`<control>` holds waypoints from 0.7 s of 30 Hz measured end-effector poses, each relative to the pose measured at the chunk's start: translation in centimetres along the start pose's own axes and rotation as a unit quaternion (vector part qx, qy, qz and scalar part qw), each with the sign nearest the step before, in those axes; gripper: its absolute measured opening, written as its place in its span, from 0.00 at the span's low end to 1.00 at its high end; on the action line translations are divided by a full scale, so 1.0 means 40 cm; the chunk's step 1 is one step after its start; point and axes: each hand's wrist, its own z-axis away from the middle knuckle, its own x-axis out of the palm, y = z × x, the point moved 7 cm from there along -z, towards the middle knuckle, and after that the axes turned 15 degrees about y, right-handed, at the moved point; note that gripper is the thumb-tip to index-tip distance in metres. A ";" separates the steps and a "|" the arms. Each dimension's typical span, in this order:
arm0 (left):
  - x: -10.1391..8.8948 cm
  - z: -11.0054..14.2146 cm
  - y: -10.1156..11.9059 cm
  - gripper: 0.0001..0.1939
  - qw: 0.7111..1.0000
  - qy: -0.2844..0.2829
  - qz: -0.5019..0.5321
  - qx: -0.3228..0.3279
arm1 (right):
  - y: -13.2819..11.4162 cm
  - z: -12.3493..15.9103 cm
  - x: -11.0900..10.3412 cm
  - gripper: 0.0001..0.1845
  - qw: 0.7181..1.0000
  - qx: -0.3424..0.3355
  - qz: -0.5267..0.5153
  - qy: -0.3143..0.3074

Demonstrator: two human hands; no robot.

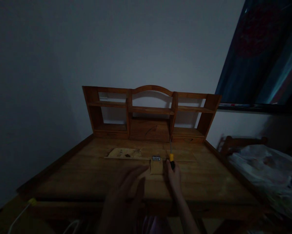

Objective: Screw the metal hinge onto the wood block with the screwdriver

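In my right hand (174, 177) is a screwdriver (171, 157) with a yellow and black handle, its thin shaft pointing away toward the shelf unit. My left hand (127, 187) hovers over the near part of the wooden desk (87, 177), fingers stretched apart and holding nothing, somewhat blurred. Between the two hands lies a small tan square piece (156, 167), like cardboard or thin wood. At its far edge sits a small shiny metal piece (156, 158), perhaps a clip or hinge; the dim light hides its detail.
A wooden shelf unit (149, 110) stands along the desk's back edge. Left of the tan square, the desktop has a pale, torn patch (124, 153). Raised side rails edge the desk. Plastic bags (263, 162) lie at the right, near a dark window (260, 55).
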 end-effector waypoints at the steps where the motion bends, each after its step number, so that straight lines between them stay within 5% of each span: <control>1: 0.042 0.011 -0.041 0.16 0.999 -0.006 0.004 -0.052 | -0.007 -0.004 -0.004 0.30 1.000 -0.008 -0.007 -0.004; 5: 0.266 0.104 -0.223 0.22 0.967 -0.099 0.041 -0.229 | -0.038 -0.041 -0.047 0.32 1.000 -0.026 0.006 -0.009; 7: 0.332 0.134 -0.269 0.24 0.968 -0.101 0.024 -0.228 | -0.063 -0.065 -0.079 0.32 0.998 -0.034 0.054 -0.018; 14: 0.385 0.127 -0.240 0.17 0.981 -0.103 0.005 -0.166 | -0.271 -0.095 -0.222 0.27 0.961 -0.219 0.163 0.032; 21: 0.397 0.122 -0.247 0.23 0.975 -0.104 0.013 -0.193 | -0.339 -0.095 -0.265 0.27 0.955 -0.240 0.131 0.114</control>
